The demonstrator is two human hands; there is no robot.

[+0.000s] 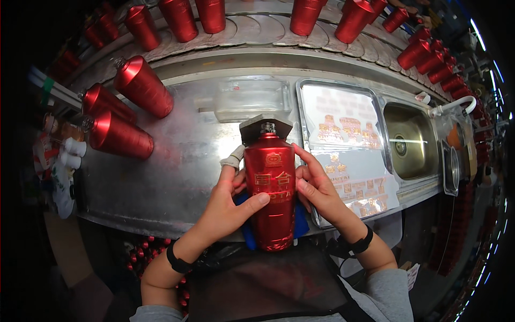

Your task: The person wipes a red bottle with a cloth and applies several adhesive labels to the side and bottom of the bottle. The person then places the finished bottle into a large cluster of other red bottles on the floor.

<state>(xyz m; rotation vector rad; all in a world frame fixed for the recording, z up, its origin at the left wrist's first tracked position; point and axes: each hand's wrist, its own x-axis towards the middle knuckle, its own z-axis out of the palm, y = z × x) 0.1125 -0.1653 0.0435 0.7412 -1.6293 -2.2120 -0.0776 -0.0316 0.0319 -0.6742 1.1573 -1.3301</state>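
A glossy red bottle (272, 220) with gold markings lies tilted in front of me, its clear glass neck pointing away. My left hand (228, 198) grips its left side, the thumb resting on the front face. A whitish covering wraps one left fingertip. On the other side my right hand (320, 188) holds the bottle with bent fingers, partly hidden behind it. The neck lies against a dark angular block (284, 127). Beneath the bottle a blue cloth (303, 220) shows at both sides.
Three red bottles, one being (144, 86), stand at the left of the metal bench (177, 198). A tray (298, 107) at right holds sheets of gold decals (354, 182), beside a sink (410, 145). A clear rectangular container (252, 99) sits behind the block. Beyond, a conveyor (257, 29) carries several red bottles.
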